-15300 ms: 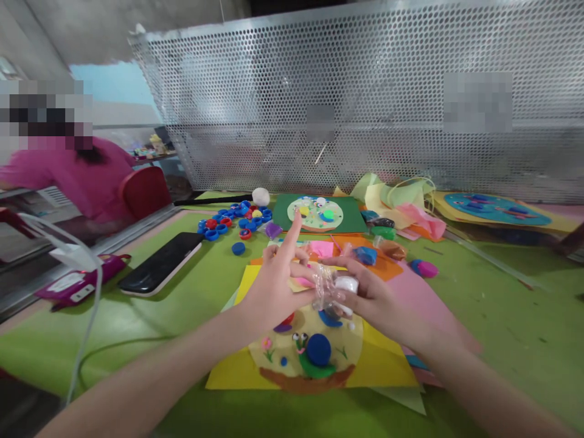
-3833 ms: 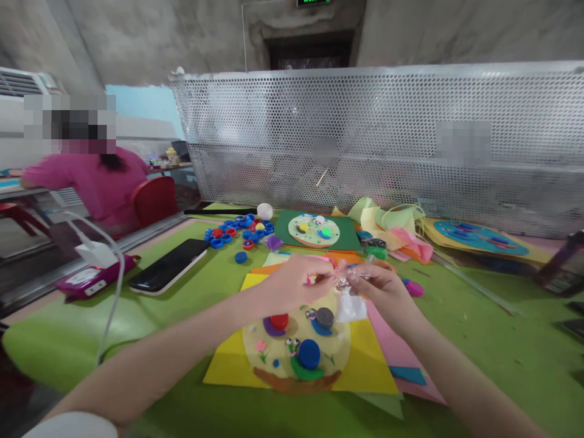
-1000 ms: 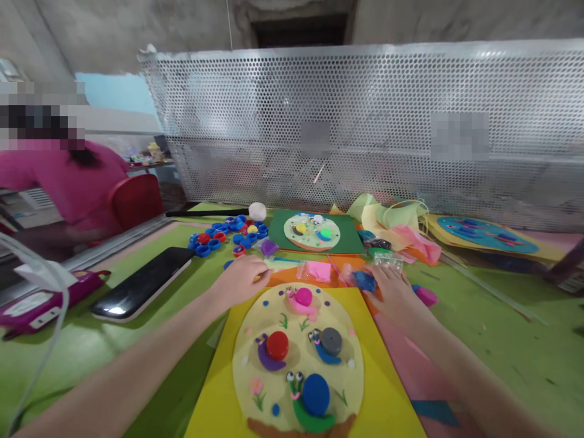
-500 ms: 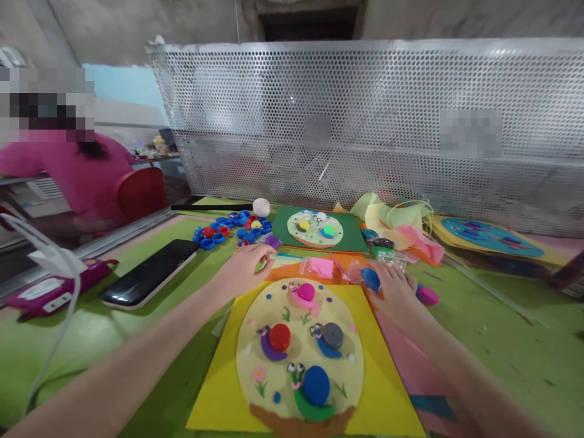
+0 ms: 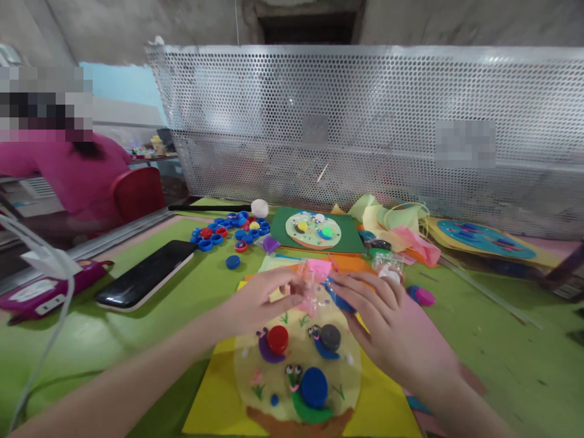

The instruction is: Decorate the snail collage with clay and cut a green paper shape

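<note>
My left hand (image 5: 269, 301) is over the upper part of a snail picture, thumb and fingers closed on a crinkled clear plastic bag (image 5: 311, 298). Opposite it, my right hand (image 5: 385, 316) has its fingers around a blue lump of clay (image 5: 338, 297), which looks to be in the same bag. Beneath both hands lies the cream round picture (image 5: 255, 380) on yellow paper (image 5: 207, 401). It bears a red-capped snail (image 5: 277, 339), a grey-capped snail (image 5: 330, 337) and a blue-capped snail (image 5: 314, 387). The pink snail at its top is hidden.
Pink clay (image 5: 319, 267) lies just behind my hands. Bottle caps (image 5: 205, 243), a phone (image 5: 148, 274) and a magenta power strip (image 5: 55, 292) are on the left. A second snail picture (image 5: 314, 230) stands behind; tissue paper (image 5: 415, 240) is at right. A person in pink (image 5: 68, 164) sits far left.
Both hands have moved in over the round picture, the right bringing the blue clay leftward. My left hand has left the caps area, where a loose blue cap now shows.
</note>
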Demonstrator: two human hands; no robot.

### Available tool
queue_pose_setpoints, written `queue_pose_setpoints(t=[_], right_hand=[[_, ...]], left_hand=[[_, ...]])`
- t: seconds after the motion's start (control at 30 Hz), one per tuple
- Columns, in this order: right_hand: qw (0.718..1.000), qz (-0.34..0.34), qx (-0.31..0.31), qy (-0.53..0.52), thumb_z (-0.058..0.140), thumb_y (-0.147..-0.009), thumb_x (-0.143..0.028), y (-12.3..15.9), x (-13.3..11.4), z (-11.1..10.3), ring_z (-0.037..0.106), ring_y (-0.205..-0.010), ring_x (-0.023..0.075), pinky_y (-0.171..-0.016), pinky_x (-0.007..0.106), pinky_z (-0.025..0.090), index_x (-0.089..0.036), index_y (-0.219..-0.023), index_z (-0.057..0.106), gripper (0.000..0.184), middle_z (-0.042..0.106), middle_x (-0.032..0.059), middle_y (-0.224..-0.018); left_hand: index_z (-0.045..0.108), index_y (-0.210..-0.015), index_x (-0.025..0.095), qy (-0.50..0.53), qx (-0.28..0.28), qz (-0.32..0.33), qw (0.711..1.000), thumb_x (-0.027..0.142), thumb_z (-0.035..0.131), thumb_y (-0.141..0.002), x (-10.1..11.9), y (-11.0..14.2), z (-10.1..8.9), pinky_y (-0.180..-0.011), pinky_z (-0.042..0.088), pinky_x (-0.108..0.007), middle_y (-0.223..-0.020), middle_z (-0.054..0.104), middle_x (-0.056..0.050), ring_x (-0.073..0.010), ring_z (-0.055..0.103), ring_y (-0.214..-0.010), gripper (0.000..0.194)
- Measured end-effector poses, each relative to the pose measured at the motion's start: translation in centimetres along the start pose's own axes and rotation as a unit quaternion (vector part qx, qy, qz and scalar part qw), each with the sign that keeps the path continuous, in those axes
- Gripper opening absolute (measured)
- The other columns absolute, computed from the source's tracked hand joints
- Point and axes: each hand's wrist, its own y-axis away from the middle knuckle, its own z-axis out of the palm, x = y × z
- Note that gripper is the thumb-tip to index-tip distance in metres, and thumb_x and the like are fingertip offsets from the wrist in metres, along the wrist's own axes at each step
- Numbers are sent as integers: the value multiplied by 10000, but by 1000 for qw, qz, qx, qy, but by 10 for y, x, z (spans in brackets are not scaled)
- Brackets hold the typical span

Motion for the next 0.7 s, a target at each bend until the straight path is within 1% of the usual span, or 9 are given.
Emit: queue_pose_setpoints(t=[0.07, 0.13, 0.2, 0.33, 0.4, 0.5, 0.6, 0.67, 0.7], right_hand=[[1000, -26, -2, 2, 437, -865, -118, 2, -3, -1, 492, -1060, 217, -850, 393, 367, -199, -1117, 553, 289, 623, 43, -1158], [999, -48, 10, -4, 430, -875, -112, 4, -4, -1, 480, -1061, 217, -865, 396, 351, -195, -1119, 560, 289, 628, 26, -1154], [998, -66, 18, -5, 405, -884, -95, 4, -5, -2, 476, -1048, 226, -862, 401, 338, -187, -1119, 566, 299, 624, 10, -1164], [994, -106, -6, 21, 307, -923, -101, 1, -8, -8, 488, -1013, 234, -828, 403, 329, -180, -1111, 585, 345, 625, -8, -1167], [993, -116, -14, 30, 278, -933, -113, 1, -7, -10, 491, -1012, 230, -825, 402, 326, -180, -1117, 586, 364, 627, -11, -1163], [993, -109, -18, 39, 304, -924, -114, 1, -3, -8, 491, -1022, 219, -821, 401, 335, -181, -1131, 576, 349, 618, 3, -1177], [994, -94, -32, 48, 390, -895, -135, 3, 2, -3, 501, -1037, 215, -815, 403, 359, -200, -1117, 581, 300, 609, 28, -1189], [995, -62, -54, 51, 425, -885, -171, 5, 7, 5, 522, -1032, 217, -816, 401, 378, -215, -1114, 580, 280, 608, 47, -1186], [996, -29, -64, 51, 431, -887, -203, 6, 9, 10, 531, -1032, 221, -823, 401, 387, -215, -1127, 571, 278, 608, 59, -1182]], left_hand=[[580, -842, 207, 8, -6, -12, 1000, 258, 486, -858, 3, 4, 4, -692, 441, -244, -820, 630, 7, -134, 558, -739, 109], [576, -813, 206, 21, -13, -15, 1000, 260, 481, -863, 3, 6, 7, -666, 435, -232, -790, 622, 13, -128, 551, -711, 120], [572, -813, 205, 40, -17, -20, 999, 261, 479, -867, 2, 8, 10, -664, 433, -228, -801, 621, 14, -125, 547, -708, 121], [576, -837, 201, 62, -22, -37, 997, 273, 477, -870, 2, 8, 12, -688, 441, -237, -834, 630, 1, -134, 559, -743, 127], [583, -798, 193, 60, -27, -39, 997, 258, 484, -861, 1, 8, 13, -691, 442, -242, -798, 634, 1, -136, 569, -735, 134], [578, -737, 187, 50, -22, -52, 997, 242, 503, -844, 0, 9, 14, -666, 436, -237, -739, 629, 12, -130, 571, -693, 142], [569, -715, 186, 52, -16, -66, 996, 268, 466, -871, -1, 8, 15, -660, 437, -225, -730, 629, 17, -123, 582, -691, 204], [590, -794, 195, 55, -15, -74, 996, 306, 427, -894, -2, 8, 15, -651, 445, -222, -764, 644, 10, -130, 597, -719, 221], [600, -854, 204, 51, -10, -79, 996, 324, 414, -900, -3, 7, 16, -640, 448, -223, -796, 652, 4, -137, 601, -738, 226]])
